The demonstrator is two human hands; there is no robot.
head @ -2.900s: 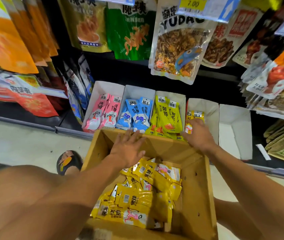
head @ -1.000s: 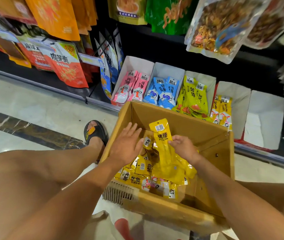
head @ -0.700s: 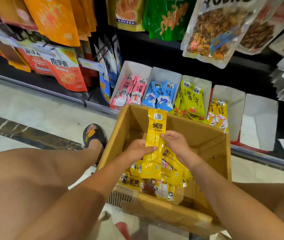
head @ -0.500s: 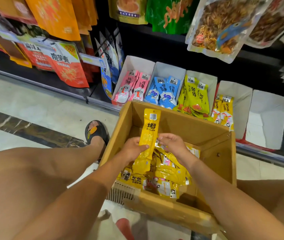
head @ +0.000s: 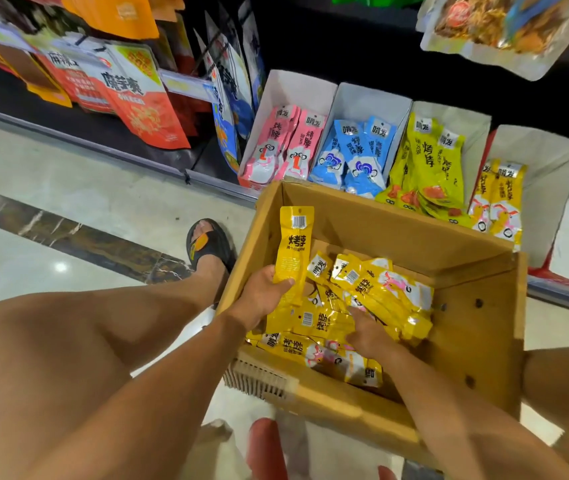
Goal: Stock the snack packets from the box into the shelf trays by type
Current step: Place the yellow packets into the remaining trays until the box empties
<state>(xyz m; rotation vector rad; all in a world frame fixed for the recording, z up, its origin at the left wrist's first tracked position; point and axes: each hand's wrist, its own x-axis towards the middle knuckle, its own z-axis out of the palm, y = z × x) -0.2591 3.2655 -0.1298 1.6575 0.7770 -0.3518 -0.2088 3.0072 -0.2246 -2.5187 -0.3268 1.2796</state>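
Right hand (head: 368,336) off packet (head: 293,244) — down in box (head: 477,306)

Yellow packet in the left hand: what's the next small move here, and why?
Probably close the right hand on another packet from the pile in the box: its fingers rest on that pile, while the left hand holds one yellow packet upright. The matching tray holds only a few.

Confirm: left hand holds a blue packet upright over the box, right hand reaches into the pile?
No: the head view shows the left hand holding a yellow packet, not blue. It is upright over the box, the right hand in the pile.
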